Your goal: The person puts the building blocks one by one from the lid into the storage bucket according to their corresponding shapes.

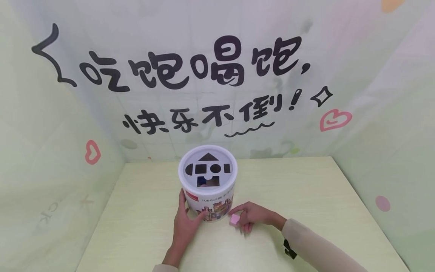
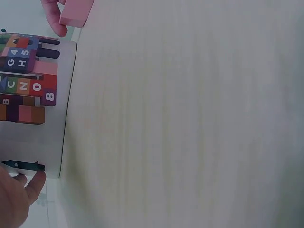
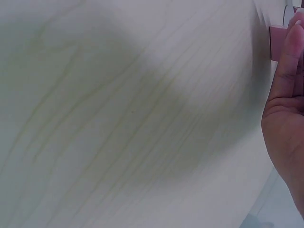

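Observation:
A round white block bucket (image 1: 190,196) stands upright on the table, its lid (image 1: 208,150) cut with several shaped holes. Through the large hole at the lid's near side, something blue shows inside. My left hand (image 1: 185,228) holds the bucket low on its left side, thumb across the front and fingers round the side. In the left wrist view, only part of that hand (image 2: 16,197) is visible against the printed wall. To the right of the bucket, my right hand (image 1: 255,214) pinches a small pink block (image 1: 235,220), just above or on the table; which, I cannot tell.
The pale wood-grain table (image 1: 146,189) runs back to a wall hanging (image 1: 153,147) printed with black characters and hearts. Similar hangings close in both sides. A black device (image 1: 289,249) sits at the right wrist.

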### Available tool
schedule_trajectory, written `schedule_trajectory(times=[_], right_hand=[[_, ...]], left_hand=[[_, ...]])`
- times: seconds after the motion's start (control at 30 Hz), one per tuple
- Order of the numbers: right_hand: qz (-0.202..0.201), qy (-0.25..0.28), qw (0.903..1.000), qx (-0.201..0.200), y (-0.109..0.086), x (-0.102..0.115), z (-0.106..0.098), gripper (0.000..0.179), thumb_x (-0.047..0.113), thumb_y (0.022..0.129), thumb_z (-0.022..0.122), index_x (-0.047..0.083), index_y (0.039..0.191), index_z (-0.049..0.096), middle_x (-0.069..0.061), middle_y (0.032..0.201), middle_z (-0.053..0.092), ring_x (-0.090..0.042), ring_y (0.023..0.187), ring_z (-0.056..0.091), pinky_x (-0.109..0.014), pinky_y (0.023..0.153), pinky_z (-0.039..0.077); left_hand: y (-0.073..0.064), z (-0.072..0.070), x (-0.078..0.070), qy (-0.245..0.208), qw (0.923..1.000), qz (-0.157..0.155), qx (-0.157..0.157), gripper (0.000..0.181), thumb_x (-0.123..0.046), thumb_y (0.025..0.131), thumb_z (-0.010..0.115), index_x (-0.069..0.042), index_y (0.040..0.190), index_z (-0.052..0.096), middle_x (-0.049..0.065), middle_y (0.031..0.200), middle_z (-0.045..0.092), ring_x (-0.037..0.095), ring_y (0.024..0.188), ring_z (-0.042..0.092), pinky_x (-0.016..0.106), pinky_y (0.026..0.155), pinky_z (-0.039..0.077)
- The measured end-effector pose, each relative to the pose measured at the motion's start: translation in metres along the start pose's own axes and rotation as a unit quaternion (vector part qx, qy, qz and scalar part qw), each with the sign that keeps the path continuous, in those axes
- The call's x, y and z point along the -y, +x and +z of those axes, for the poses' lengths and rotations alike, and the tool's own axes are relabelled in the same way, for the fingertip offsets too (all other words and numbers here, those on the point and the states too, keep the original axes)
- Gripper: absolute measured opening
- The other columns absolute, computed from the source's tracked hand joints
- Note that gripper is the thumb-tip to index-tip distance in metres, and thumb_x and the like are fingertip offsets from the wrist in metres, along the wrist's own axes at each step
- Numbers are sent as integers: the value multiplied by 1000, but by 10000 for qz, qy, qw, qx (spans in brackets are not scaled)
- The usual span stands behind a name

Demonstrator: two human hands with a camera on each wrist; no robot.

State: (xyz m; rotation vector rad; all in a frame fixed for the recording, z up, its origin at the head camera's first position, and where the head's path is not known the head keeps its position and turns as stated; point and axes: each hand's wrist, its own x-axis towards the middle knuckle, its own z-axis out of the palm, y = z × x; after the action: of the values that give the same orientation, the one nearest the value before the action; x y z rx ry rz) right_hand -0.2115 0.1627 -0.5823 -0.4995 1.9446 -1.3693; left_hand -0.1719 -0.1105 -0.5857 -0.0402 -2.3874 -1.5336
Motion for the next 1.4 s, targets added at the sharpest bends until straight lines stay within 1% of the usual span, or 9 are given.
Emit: schedule_trajectory(times=[0.13, 0.27, 0.37, 0.6, 0.8, 0.97, 1.07, 1.2, 1.4], right_hand=[[3, 25, 9999, 122, -1, -1, 1, 42, 6, 78, 62, 9, 120, 59, -15, 63, 63, -21, 50, 60, -38, 46, 54], [-39, -4, 9999, 113, -1, -1, 1, 38, 9, 80, 63, 9, 118, 59, -14, 66, 64, -21, 51, 60, -38, 47, 54], [-85, -42, 10000, 7, -1, -2, 1, 35, 10, 82, 63, 10, 117, 60, -13, 66, 64, -22, 51, 60, -39, 47, 54], [-154, -277, 9991, -279, 0, 0, -2, 32, 15, 81, 66, 11, 113, 62, -13, 65, 64, -23, 50, 60, -42, 48, 54], [-79, -403, 9978, -528, -1, 4, -8, 33, 17, 80, 68, 10, 113, 63, -12, 64, 64, -24, 50, 60, -41, 48, 54], [-108, -215, 9971, -715, -1, 4, -16, 37, 16, 80, 69, 6, 115, 61, -13, 65, 64, -25, 50, 61, -40, 47, 54], [-127, -153, 9961, -857, -1, 7, -23, 38, 17, 81, 68, 4, 116, 60, -13, 65, 64, -25, 51, 60, -40, 47, 54], [-119, -94, 9942, -1069, 0, 12, -33, 39, 20, 81, 68, 3, 115, 60, -13, 65, 64, -23, 51, 60, -39, 48, 54], [-139, 189, 9907, -1337, 2, 26, -48, 40, 23, 80, 70, 4, 114, 60, -16, 65, 63, -22, 51, 59, -41, 51, 55]], left_hand=[[0, 0, 1, 17, 10000, -5, 1, 105, -47, 68, 75, -35, 145, 5, 0, 147, 24, 21, 130, 26, 43, 95, 40], [-1, 1, 1, 27, 10000, 57, -47, 105, -45, 68, 76, -33, 146, 6, 3, 146, 25, 24, 129, 27, 45, 94, 41], [-1, 1, 1, 38, 9999, 93, -56, 105, -45, 68, 76, -32, 146, 7, 4, 146, 25, 25, 129, 28, 45, 94, 41], [-1, 0, 0, -9, 10000, -17, 11, 105, -47, 68, 75, -33, 146, 6, 1, 147, 23, 22, 130, 25, 44, 95, 40], [-1, 0, -1, -13, 10000, -49, 41, 105, -48, 68, 75, -34, 145, 5, 0, 147, 22, 22, 131, 25, 45, 95, 40], [-1, 0, -1, -11, 10000, -63, 28, 104, -49, 68, 74, -34, 145, 6, -2, 147, 23, 20, 131, 25, 44, 95, 40], [-1, 0, -2, 0, 10000, -50, 26, 104, -49, 68, 74, -32, 146, 7, -2, 147, 23, 20, 131, 25, 44, 95, 40], [-1, 0, -2, 30, 10000, -13, 26, 104, -48, 69, 74, -28, 147, 8, -1, 147, 23, 21, 130, 25, 45, 95, 40], [-1, -1, -1, 7, 10000, -32, 26, 104, -49, 68, 74, -33, 146, 7, -2, 147, 24, 21, 131, 25, 44, 95, 40]])
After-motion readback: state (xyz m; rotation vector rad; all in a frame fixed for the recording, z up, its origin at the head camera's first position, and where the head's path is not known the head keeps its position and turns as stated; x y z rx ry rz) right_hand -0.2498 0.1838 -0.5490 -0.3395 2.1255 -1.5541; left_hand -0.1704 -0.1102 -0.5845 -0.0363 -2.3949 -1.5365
